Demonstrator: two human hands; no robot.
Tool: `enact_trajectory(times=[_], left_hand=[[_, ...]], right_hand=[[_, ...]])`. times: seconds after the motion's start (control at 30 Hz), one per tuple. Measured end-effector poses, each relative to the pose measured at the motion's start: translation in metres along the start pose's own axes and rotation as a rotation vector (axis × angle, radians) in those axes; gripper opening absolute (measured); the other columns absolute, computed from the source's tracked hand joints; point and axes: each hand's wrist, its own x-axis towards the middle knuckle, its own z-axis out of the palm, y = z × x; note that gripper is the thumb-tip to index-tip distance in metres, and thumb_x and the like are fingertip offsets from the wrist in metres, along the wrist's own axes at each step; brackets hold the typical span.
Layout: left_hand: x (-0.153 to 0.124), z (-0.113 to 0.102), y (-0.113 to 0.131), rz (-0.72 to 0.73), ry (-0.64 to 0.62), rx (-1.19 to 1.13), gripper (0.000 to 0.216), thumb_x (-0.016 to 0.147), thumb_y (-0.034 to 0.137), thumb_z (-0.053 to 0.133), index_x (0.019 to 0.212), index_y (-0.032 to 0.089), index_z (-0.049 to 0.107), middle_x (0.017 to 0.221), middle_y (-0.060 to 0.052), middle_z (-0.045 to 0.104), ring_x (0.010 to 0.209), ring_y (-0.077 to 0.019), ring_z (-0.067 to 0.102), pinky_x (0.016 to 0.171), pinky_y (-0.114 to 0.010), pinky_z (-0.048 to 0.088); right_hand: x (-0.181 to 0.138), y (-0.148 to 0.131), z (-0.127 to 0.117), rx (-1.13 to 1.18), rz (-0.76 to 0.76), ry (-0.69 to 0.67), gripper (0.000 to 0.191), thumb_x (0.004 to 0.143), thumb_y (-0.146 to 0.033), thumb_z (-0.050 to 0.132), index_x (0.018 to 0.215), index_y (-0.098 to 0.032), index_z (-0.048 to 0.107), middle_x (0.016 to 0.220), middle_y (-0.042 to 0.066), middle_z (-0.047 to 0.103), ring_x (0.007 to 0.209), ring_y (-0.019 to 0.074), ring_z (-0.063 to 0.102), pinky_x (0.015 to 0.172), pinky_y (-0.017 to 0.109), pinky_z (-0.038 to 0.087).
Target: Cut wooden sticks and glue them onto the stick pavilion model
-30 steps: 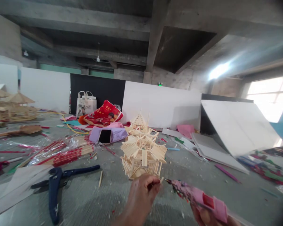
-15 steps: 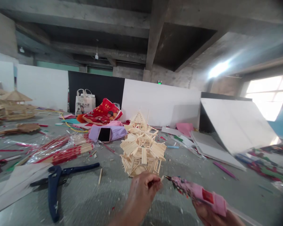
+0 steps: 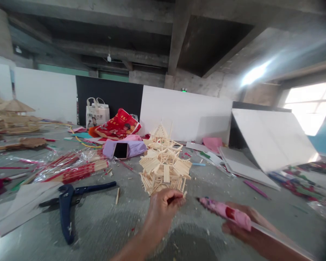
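Observation:
My left hand [image 3: 164, 206] is closed in a pinch on a short wooden stick [image 3: 184, 194], whose pale tip shows past the fingertips. It is just in front of the base of a pagoda-like model [image 3: 165, 170] built from thin wooden sticks; I cannot tell whether the piece touches it. To the right, my right hand [image 3: 243, 221] grips a pink hot glue gun [image 3: 225, 212], smeared with residue near its dark nozzle. A long translucent glue stick [image 3: 277, 235] runs out of its back end. The nozzle points left, apart from the left hand.
Dark blue cutters [image 3: 66, 210] lie open at left, beside a loose stick [image 3: 117, 195]. Bundled red-marked sticks [image 3: 78, 172], a phone [image 3: 121, 150] on purple cloth and a red bag [image 3: 119, 125] are behind. White boards [image 3: 246, 165] and a purple pen [image 3: 256, 189] lie right.
My left hand has moved the short stick slightly up toward the model's base. The glue gun has drawn back from that stick, leaving a wider gap, and my right hand has turned.

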Motion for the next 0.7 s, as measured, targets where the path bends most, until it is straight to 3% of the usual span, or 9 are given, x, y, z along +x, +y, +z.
enact_trajectory(times=[0.07,0.17,0.27,0.37,0.47,0.53,0.6,0.63,0.7], left_hand=[[0.002,0.001,-0.001,-0.027,-0.021,-0.062,0.016,0.07,0.028,0.06,0.073,0.015,0.067,0.06,0.001,0.057,0.055,-0.0095,0.048,0.052,-0.02,0.035],[0.003,0.001,0.0,-0.079,-0.033,-0.132,0.017,0.067,0.029,0.062,0.069,0.013,0.066,0.052,0.002,0.053,0.049,-0.0079,0.044,0.047,-0.019,0.033],[0.003,-0.001,0.002,-0.149,-0.044,-0.215,0.019,0.067,0.03,0.063,0.067,0.011,0.064,0.048,0.002,0.052,0.045,-0.0074,0.044,0.044,-0.019,0.032],[0.003,-0.006,0.002,-0.205,-0.07,-0.336,0.025,0.067,0.034,0.063,0.068,0.01,0.062,0.056,-0.003,0.059,0.045,-0.008,0.048,0.042,-0.019,0.033],[0.004,-0.008,0.002,-0.285,-0.089,-0.488,0.031,0.065,0.04,0.065,0.071,0.01,0.06,0.067,-0.007,0.065,0.045,-0.0073,0.05,0.04,-0.017,0.031],[0.005,-0.007,0.001,-0.343,-0.083,-0.567,0.033,0.062,0.041,0.067,0.07,0.011,0.056,0.068,-0.007,0.065,0.043,-0.006,0.049,0.039,-0.017,0.029],[0.005,-0.005,0.001,-0.379,-0.06,-0.602,0.033,0.059,0.041,0.069,0.067,0.013,0.053,0.066,-0.004,0.064,0.042,-0.005,0.047,0.039,-0.016,0.027],[0.005,-0.004,0.001,-0.384,-0.046,-0.604,0.033,0.059,0.04,0.07,0.066,0.014,0.052,0.062,-0.002,0.062,0.041,-0.0045,0.045,0.039,-0.016,0.026],[0.003,-0.001,0.002,-0.375,-0.03,-0.594,0.031,0.059,0.039,0.07,0.064,0.014,0.052,0.051,0.003,0.055,0.039,-0.0035,0.039,0.039,-0.016,0.024]], right_hand=[[0.024,0.021,-0.012,-0.236,0.007,0.009,0.024,0.074,-0.045,0.052,0.07,-0.021,0.052,0.067,0.001,0.056,0.058,0.0177,0.051,0.052,0.025,0.039],[0.068,0.062,-0.018,-0.329,0.011,0.063,0.02,0.072,-0.037,0.056,0.07,-0.019,0.051,0.077,0.009,0.055,0.071,0.0217,0.05,0.066,0.032,0.038],[0.105,0.094,-0.009,-0.347,-0.012,0.013,0.016,0.073,-0.028,0.059,0.064,-0.017,0.051,0.074,0.004,0.054,0.074,0.0174,0.05,0.073,0.032,0.038],[0.126,0.102,0.002,-0.326,0.015,0.003,0.019,0.076,-0.029,0.058,0.064,-0.016,0.051,0.07,-0.001,0.053,0.067,0.0128,0.05,0.068,0.031,0.04],[0.124,0.084,0.008,-0.261,0.031,0.072,0.013,0.075,-0.023,0.057,0.065,-0.016,0.053,0.073,0.003,0.057,0.071,0.0155,0.051,0.068,0.031,0.039],[0.11,0.056,0.01,-0.197,0.039,0.119,0.011,0.077,-0.023,0.052,0.069,-0.016,0.054,0.074,0.005,0.059,0.071,0.0176,0.053,0.065,0.03,0.038],[0.089,0.018,0.017,-0.102,0.032,0.109,0.023,0.084,-0.032,0.041,0.071,-0.018,0.053,0.065,0.002,0.059,0.061,0.0149,0.054,0.057,0.027,0.038],[0.078,-0.003,0.021,-0.007,0.024,0.082,0.028,0.087,-0.034,0.035,0.072,-0.019,0.052,0.063,0.0,0.059,0.057,0.013,0.054,0.054,0.024,0.038],[0.059,-0.043,0.033,0.438,0.005,-0.052,0.025,0.085,-0.036,0.041,0.074,-0.017,0.053,0.062,0.001,0.06,0.055,0.0127,0.055,0.05,0.022,0.039]])
